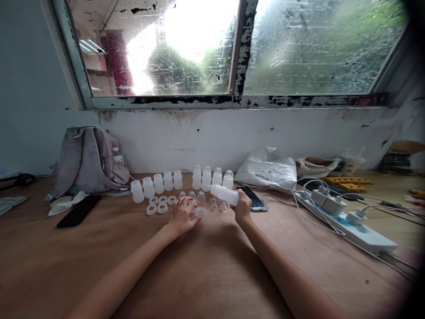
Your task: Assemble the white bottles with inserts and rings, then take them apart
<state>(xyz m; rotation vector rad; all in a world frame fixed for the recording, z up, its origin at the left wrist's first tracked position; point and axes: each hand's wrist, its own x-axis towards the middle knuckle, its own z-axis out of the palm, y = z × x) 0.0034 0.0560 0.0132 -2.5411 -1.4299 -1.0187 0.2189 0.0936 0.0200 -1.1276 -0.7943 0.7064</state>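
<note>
My right hand (243,207) is wrapped round the lower end of a frosted white baby bottle (226,194), which tilts with its narrower end to the left. My left hand (182,215) is low over the table, its fingers curved around a clear dome bottle cap (201,212) lying on its side. Several more clear caps (200,197) stand just behind those fingers. White collar rings (152,209) lie in rows left of my left hand. Thin clear rings (214,207) lie between my hands. Open bottle bodies (148,187) stand in a row at the back left; several capped bottles (196,178) stand right of them.
A smartphone (254,199) lies beyond my right hand, before a silver plastic bag (268,170). A white power strip (361,232) with plugs and cables crosses the right side. A grey backpack (88,161) and a black phone (79,211) are on the left. A window wall bounds the table's back.
</note>
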